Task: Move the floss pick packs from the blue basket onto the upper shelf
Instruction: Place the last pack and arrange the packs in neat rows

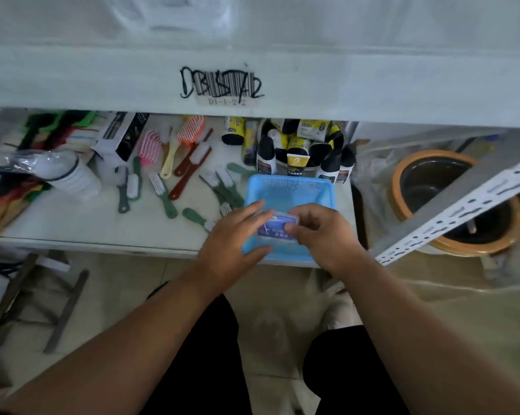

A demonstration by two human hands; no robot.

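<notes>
A blue basket stands at the front right of the lower shelf. Inside it lies a clear floss pick pack with a blue label. Both my hands reach into the basket from the near side. My right hand grips the pack's right end with thumb and fingers. My left hand rests over the basket's left rim, its fingers touching the pack's left side. The upper shelf shows as a white front edge with a barcode label; its top surface is blurred.
Green, red and pink brushes lie scattered left of the basket. Black and yellow bottles stand behind it. A white bottle lies at the left. A slotted metal upright slants at the right, with an orange-rimmed pot behind.
</notes>
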